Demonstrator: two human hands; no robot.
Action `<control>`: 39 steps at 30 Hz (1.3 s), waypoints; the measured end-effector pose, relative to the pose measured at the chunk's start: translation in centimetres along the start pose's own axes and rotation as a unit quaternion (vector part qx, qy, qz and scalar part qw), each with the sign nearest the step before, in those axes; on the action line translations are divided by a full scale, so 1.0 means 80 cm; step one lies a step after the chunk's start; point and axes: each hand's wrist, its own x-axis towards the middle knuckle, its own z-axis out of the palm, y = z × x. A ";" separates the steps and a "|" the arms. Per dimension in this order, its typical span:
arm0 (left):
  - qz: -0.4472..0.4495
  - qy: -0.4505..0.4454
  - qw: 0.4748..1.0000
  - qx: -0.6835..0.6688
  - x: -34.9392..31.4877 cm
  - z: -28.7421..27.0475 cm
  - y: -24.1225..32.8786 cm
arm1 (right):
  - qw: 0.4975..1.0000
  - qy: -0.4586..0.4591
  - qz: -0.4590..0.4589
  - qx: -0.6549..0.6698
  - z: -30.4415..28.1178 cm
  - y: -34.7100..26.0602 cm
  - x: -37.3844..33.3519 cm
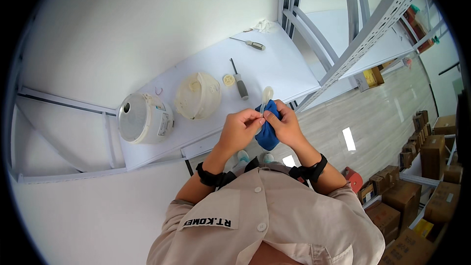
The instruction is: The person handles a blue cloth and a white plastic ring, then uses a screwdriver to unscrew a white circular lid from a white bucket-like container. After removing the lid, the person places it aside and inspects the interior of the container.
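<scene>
Over the front edge of the white table [206, 128], my two hands meet. My right hand [288, 126] is closed round a bunched blue cloth [267, 136], its thumb toward my left hand. From the cloth rises a pale translucent piece with a rounded, loop-like end [267, 93]; its exact kind cannot be made out. My left hand [239, 128] pinches at the lower part of this piece, fingertips beside the right thumb. Just beyond lies a grey-handled screwdriver [240, 87], with a small yellowish round cap [228, 80] to its left.
An open whitish tub [206, 97] and a white bucket on its side [164, 126] sit on the table's left part. Farther back lie another screwdriver [255, 45] and crumpled white tissue [265, 25]. A metal rack post [353, 44] rises at right; cardboard boxes [405, 198] fill shelves beyond.
</scene>
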 end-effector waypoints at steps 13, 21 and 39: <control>-0.020 -0.094 0.994 0.051 -0.004 -0.013 0.009 | 0.941 0.018 0.211 0.265 -0.003 0.001 0.002; -0.021 -0.228 0.968 0.100 -0.017 -0.026 0.011 | 0.955 -0.049 0.172 0.236 -0.056 -0.037 0.016; -0.078 -0.052 0.985 -0.143 0.002 -0.023 -0.037 | 0.992 -0.060 0.018 0.111 -0.031 -0.010 -0.002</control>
